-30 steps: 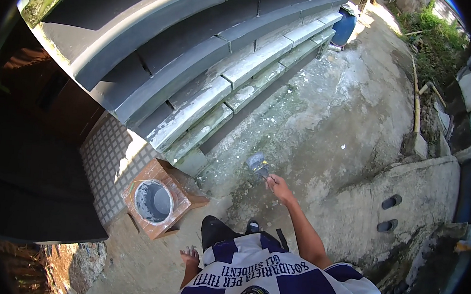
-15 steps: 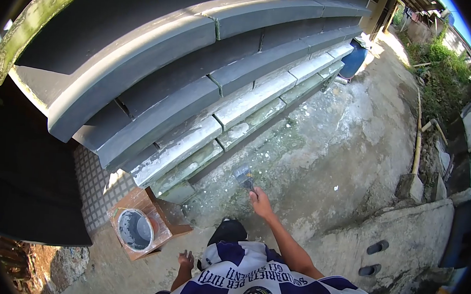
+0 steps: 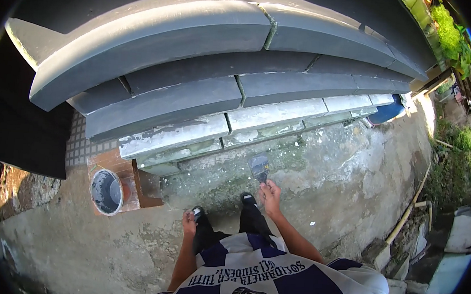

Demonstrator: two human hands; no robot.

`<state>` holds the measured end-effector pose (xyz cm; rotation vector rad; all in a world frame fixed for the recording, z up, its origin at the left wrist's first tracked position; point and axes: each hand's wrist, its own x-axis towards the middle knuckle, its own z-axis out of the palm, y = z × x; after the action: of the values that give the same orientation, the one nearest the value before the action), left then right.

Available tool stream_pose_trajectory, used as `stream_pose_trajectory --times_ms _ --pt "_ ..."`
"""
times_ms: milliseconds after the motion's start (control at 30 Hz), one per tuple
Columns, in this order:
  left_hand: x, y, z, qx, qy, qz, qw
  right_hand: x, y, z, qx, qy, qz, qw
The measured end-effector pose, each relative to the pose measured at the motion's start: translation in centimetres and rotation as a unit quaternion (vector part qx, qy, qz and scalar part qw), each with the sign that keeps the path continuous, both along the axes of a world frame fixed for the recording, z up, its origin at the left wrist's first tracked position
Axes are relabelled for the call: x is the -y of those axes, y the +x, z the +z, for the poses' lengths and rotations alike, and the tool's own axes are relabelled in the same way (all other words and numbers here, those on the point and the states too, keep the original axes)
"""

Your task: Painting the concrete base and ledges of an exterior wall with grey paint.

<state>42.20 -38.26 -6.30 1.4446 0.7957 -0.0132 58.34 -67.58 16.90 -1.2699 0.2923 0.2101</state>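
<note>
My right hand (image 3: pixel 269 198) grips the handle of a flat, wide paintbrush (image 3: pixel 259 165). The bristles are grey with paint and point away from me, over the stained concrete ground. Beyond the brush runs the lowest step (image 3: pixel 173 134), patchy white and grey with greenish stains on its lower face. Down by my left leg hangs my left hand (image 3: pixel 189 222), fingers loosely bent and apart, with no object seen in it. To its left a bucket (image 3: pixel 122 192) of grey paint sits on a low wooden stool (image 3: pixel 100 160).
Smooth grey painted steps (image 3: pixel 167 100) rise above the patchy one, split by dark joints. A blue barrel (image 3: pixel 386 112) stands at their far right end. Bamboo poles (image 3: pixel 411 204) and plants (image 3: pixel 459 151) line the right side. Tiled floor (image 3: pixel 83 145) lies behind the stool.
My view has turned, so the steps now lie more level across it. My right hand and the brush are drawn closer to the body's front; my left hand has come forward beside my leg.
</note>
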Motion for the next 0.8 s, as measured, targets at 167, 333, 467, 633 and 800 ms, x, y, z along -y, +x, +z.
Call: stream_pose_trajectory --times_ms 167,333,467,633,800 --pt "8.2 -5.5 -1.0 -0.054 -0.095 0.164 0.981 2.1 8.1 -0.9 0.094 -0.084 0.082 0.989" --pt "17.8 -7.6 -3.2 -0.045 -0.08 0.272 0.958 3.6 15.0 -1.6 0.103 -0.176 0.199 0.959" --pt "23.2 -9.9 -6.6 -0.003 -0.067 0.263 0.962 0.8 17.0 -1.6 0.098 -0.195 0.247 0.944" --pt "26.7 -8.2 -8.0 -0.048 -0.095 0.166 0.98 -0.9 19.0 -3.0 0.162 -0.269 0.202 0.928" --pt "28.6 -9.0 -12.2 -0.055 -0.116 0.166 0.978 -3.6 20.9 -3.7 0.314 -0.382 0.123 0.86"
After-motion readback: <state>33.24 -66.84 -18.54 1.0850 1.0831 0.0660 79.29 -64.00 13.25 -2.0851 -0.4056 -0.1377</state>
